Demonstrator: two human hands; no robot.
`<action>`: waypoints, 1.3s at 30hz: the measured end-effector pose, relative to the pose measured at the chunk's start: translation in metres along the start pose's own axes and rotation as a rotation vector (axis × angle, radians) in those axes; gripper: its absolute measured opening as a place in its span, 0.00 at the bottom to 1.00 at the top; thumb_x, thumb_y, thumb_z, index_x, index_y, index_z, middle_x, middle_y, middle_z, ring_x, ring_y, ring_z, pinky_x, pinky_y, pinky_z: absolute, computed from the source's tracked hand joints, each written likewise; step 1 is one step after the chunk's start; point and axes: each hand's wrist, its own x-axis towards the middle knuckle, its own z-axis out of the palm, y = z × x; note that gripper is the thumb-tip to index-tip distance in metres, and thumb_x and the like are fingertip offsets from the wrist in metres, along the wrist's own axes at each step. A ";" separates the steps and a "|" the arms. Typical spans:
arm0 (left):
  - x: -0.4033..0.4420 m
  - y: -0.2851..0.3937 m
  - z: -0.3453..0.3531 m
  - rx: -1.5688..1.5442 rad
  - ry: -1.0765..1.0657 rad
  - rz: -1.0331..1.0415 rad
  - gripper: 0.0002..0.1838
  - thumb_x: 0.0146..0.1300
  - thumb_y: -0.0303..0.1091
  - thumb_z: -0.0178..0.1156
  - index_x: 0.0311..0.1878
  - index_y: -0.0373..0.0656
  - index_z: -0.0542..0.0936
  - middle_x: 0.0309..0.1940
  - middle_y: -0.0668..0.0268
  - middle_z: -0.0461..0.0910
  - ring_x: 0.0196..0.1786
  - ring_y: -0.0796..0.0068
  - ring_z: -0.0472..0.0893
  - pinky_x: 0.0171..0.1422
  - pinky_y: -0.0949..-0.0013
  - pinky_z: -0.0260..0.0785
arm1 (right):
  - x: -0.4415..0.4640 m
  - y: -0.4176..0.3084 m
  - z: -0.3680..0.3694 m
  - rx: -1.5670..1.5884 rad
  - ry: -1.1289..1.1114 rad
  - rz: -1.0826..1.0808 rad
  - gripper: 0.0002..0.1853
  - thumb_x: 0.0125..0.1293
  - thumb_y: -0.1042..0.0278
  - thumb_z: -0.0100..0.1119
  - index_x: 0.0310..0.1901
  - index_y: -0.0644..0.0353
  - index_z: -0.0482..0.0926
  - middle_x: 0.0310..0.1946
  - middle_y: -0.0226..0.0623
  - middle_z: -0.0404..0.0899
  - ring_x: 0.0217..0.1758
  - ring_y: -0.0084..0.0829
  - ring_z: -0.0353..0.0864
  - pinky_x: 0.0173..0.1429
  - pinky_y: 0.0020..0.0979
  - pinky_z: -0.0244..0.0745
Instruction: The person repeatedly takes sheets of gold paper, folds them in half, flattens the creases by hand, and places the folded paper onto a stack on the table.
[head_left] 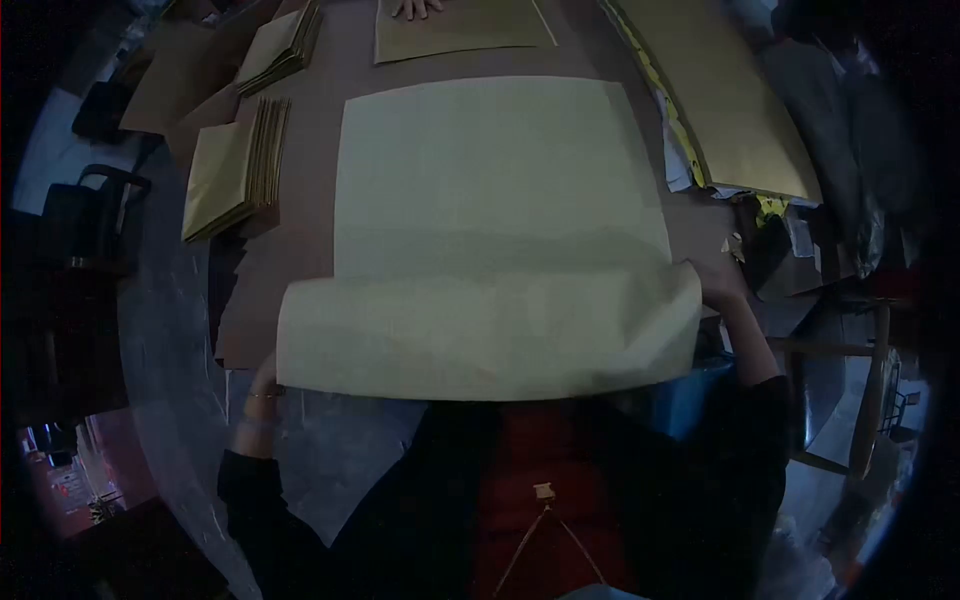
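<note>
A large pale sheet (490,170) lies on the brown table, and its near part is lifted and curled over toward my body. At the curled part's left edge is my left hand (265,375), its fingers hidden behind the sheet. My right hand (715,285) is at the right edge of the curl, with its fingers mostly hidden by the sheet. The raised part bends between the two hands, with a crease near the right side.
Folded golden sheets (220,180) are stacked at the left, with another stack (270,50) behind. A large golden stack (730,100) lies at the right. Across the table (310,180), another person's hand (415,8) rests on a golden sheet (465,30).
</note>
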 end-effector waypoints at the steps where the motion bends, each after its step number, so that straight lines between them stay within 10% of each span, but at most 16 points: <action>1: 0.022 0.009 0.014 0.348 0.148 -0.070 0.18 0.68 0.40 0.55 0.51 0.34 0.74 0.44 0.61 0.76 0.45 0.74 0.76 0.46 0.70 0.71 | 0.009 0.001 0.002 0.175 0.031 0.060 0.19 0.68 0.61 0.54 0.56 0.64 0.76 0.53 0.38 0.78 0.52 0.29 0.78 0.58 0.33 0.72; 3: 0.042 0.021 0.025 0.698 0.303 -0.137 0.17 0.67 0.42 0.56 0.42 0.34 0.79 0.35 0.64 0.80 0.37 0.78 0.77 0.38 0.72 0.71 | 0.023 -0.002 0.005 0.528 0.092 0.179 0.21 0.68 0.60 0.55 0.57 0.64 0.75 0.53 0.39 0.77 0.52 0.30 0.77 0.57 0.35 0.73; 6: 0.054 0.027 0.040 0.566 0.334 -0.317 0.18 0.65 0.44 0.56 0.24 0.41 0.75 0.16 0.74 0.71 0.20 0.84 0.68 0.23 0.75 0.58 | 0.023 -0.028 0.007 0.151 0.171 0.099 0.20 0.68 0.60 0.53 0.56 0.64 0.75 0.46 0.39 0.79 0.45 0.28 0.78 0.50 0.33 0.75; 20: 0.033 -0.023 0.054 0.486 0.603 0.070 0.20 0.72 0.44 0.50 0.33 0.35 0.74 0.24 0.73 0.71 0.29 0.84 0.65 0.31 0.73 0.59 | 0.040 0.003 0.039 -0.059 0.780 -0.129 0.25 0.67 0.51 0.55 0.28 0.71 0.75 0.17 0.48 0.70 0.22 0.31 0.72 0.29 0.37 0.65; 24: 0.017 -0.029 0.067 0.404 0.685 0.092 0.17 0.72 0.42 0.51 0.43 0.35 0.76 0.33 0.69 0.74 0.39 0.81 0.71 0.46 0.75 0.65 | 0.046 0.007 0.031 -0.109 0.753 -0.201 0.24 0.68 0.52 0.54 0.27 0.71 0.73 0.16 0.47 0.66 0.20 0.32 0.67 0.28 0.37 0.63; 39: 0.041 -0.023 0.070 0.631 0.833 0.063 0.17 0.63 0.43 0.64 0.37 0.35 0.76 0.20 0.64 0.78 0.24 0.79 0.75 0.28 0.71 0.67 | 0.106 -0.065 0.009 -0.382 1.038 -0.166 0.19 0.67 0.52 0.52 0.43 0.62 0.78 0.34 0.53 0.80 0.40 0.54 0.79 0.43 0.46 0.72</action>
